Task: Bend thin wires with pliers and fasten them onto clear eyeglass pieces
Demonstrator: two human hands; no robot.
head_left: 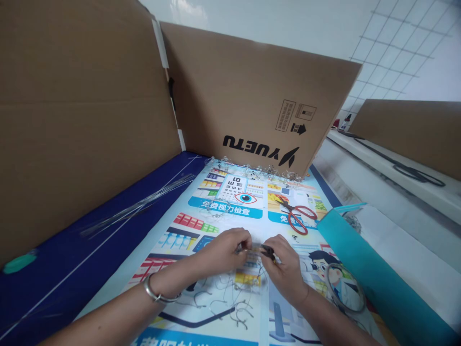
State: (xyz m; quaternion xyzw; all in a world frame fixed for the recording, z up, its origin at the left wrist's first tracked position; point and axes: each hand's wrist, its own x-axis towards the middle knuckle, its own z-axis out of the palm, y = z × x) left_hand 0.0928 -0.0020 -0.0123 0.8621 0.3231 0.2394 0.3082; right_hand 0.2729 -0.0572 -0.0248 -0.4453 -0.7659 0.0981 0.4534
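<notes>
My left hand (223,252) and my right hand (284,271) meet above a printed poster (201,240), both pinching a small dark wire-like piece (265,250). Its exact form is hidden by my fingers. Several thin bent wires (225,298) lie on the poster just below my hands. Right of my right hand rests a clear round ring (345,288), perhaps a lens or magnifier. Red-handled scissors (297,216) lie on the poster beyond my right hand. A metal bangle (158,290) circles my left wrist.
Cardboard panels (252,91) stand along the far and left sides. Long thin rods (137,206) lie on blue cloth (72,254) to the left. Clear curled scraps (252,169) line the poster's far edge. A teal tube (374,259) lies to the right.
</notes>
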